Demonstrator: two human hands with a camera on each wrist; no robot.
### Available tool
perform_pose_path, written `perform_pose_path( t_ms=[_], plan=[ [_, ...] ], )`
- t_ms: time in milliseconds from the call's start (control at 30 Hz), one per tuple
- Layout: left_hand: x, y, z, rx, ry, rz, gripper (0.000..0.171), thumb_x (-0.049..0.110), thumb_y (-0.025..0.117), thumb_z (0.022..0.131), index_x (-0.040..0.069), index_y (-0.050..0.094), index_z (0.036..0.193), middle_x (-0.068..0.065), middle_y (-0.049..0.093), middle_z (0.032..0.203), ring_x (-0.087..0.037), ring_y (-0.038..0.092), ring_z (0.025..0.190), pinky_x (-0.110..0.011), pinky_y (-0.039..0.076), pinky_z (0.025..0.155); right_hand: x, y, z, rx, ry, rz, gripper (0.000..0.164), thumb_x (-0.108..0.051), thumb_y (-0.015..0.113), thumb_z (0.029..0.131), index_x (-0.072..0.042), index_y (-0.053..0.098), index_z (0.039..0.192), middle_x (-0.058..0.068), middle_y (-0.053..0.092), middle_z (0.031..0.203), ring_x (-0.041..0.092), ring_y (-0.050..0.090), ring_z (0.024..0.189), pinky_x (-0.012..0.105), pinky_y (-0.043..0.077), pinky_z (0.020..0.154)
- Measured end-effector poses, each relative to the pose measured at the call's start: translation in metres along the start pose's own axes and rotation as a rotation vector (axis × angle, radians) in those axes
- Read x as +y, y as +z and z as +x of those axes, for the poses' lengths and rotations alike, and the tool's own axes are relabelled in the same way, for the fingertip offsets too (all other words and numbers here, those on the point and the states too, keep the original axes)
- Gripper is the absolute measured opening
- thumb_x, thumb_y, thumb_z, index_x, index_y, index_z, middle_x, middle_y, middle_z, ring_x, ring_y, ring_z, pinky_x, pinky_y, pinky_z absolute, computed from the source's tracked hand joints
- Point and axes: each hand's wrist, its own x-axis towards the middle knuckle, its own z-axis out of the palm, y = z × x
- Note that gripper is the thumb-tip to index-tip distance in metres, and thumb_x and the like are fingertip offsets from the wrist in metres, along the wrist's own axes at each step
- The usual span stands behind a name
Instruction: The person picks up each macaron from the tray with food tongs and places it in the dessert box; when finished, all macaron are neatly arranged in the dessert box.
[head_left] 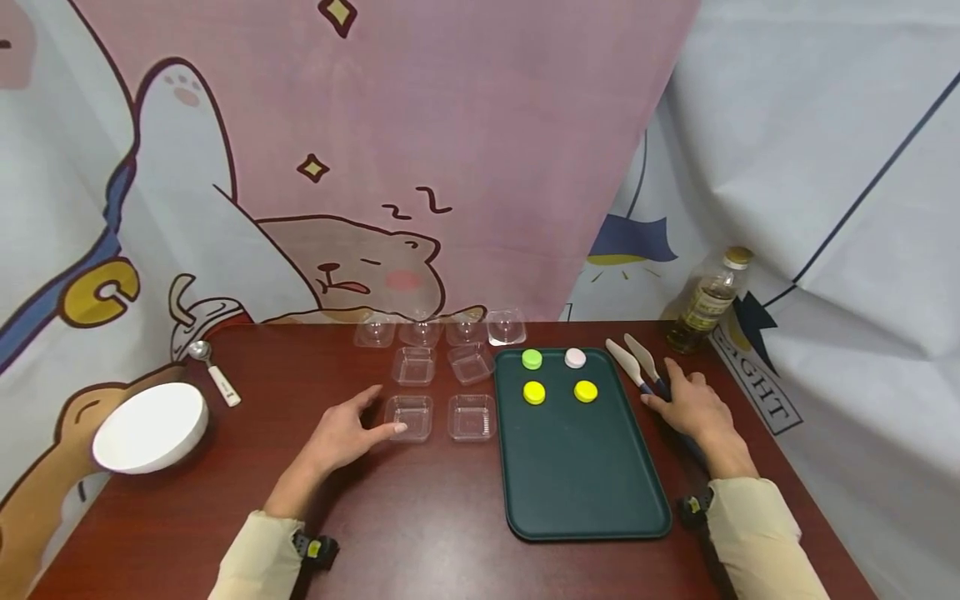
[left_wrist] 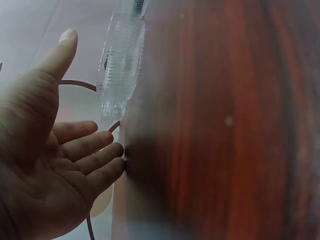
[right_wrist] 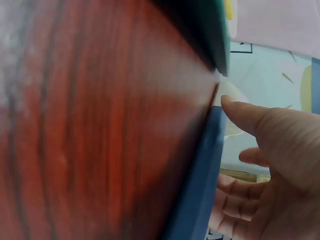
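My left hand (head_left: 347, 435) rests on the table with thumb and fingers spread, beside a clear plastic box (head_left: 409, 418). The left wrist view shows the palm (left_wrist: 45, 165) holding nothing, with a clear box (left_wrist: 120, 65) beyond the fingertips. At the right, my right hand (head_left: 693, 406) lies by two knives (head_left: 637, 365) with pale blades and blue handles. In the right wrist view, a blue handle (right_wrist: 197, 180) runs alongside the spread thumb and fingers; whether they touch it is unclear. Left of that hand lies a dark green tray (head_left: 585, 467) bearing a green disc (head_left: 532, 359), a whitish disc (head_left: 575, 358) and yellow discs (head_left: 534, 392).
Several clear boxes and domed lids (head_left: 420, 333) stand in rows at the table's back. A glass bottle (head_left: 705, 304) with yellow cap stands at back right. At left are a white bowl (head_left: 150, 429) and a metal scoop (head_left: 213, 371) with white handle. A printed cloth hangs behind.
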Motion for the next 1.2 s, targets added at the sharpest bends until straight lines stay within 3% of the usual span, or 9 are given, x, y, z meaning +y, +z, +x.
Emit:
perform_pose_path(
  t_ms=[333,600,867,1100,1200],
  plan=[
    [0.009,0.002,0.001,-0.038,-0.015,0.008,0.101,0.065,0.078,0.078,0.009,0.043,0.154,-0.023,0.053,0.148,-0.042,0.054,0.135,-0.057,0.045,0.109,0.004,0.003,0.011,-0.061,0.028,-0.035,0.095,-0.056,0.059,0.097,0.009,0.021,0.155,0.047,0.032,0.138,0.061,0.052,0.112,0.066,0.047,0.081],
    [0.012,0.004,-0.001,-0.052,-0.010,0.018,0.107,0.064,0.081,0.074,0.011,0.038,0.157,-0.022,0.054,0.149,-0.041,0.055,0.134,-0.056,0.047,0.107,0.007,0.004,0.013,-0.081,-0.009,-0.095,0.090,-0.057,0.058,0.098,0.013,0.035,0.148,0.044,0.044,0.132,0.056,0.054,0.109,0.067,0.048,0.085],
    [0.016,0.007,0.004,-0.063,-0.013,0.023,0.108,0.064,0.082,0.073,0.013,0.039,0.157,-0.020,0.054,0.149,-0.038,0.056,0.133,-0.055,0.047,0.107,0.011,0.003,0.012,-0.039,-0.059,-0.126,0.067,-0.050,0.061,0.098,0.006,0.052,0.133,0.032,0.062,0.109,0.042,0.062,0.084,0.056,0.050,0.064],
    [0.017,0.008,0.003,-0.087,-0.023,0.005,0.109,0.063,0.083,0.073,0.014,0.037,0.158,-0.021,0.053,0.150,-0.039,0.055,0.134,-0.056,0.047,0.107,0.017,0.004,0.011,0.059,-0.099,-0.118,0.044,-0.048,0.061,0.098,-0.004,0.063,0.089,0.017,0.058,0.081,0.029,0.055,0.065,0.042,0.042,0.052],
    [0.018,0.008,0.003,-0.094,-0.023,0.000,0.108,0.060,0.084,0.073,0.013,0.036,0.158,-0.023,0.053,0.149,-0.040,0.055,0.133,-0.056,0.047,0.107,0.020,0.004,0.010,0.118,-0.118,-0.086,0.040,-0.044,0.062,0.097,-0.006,0.069,0.088,0.018,0.058,0.083,0.030,0.056,0.067,0.045,0.044,0.053]
  ],
)
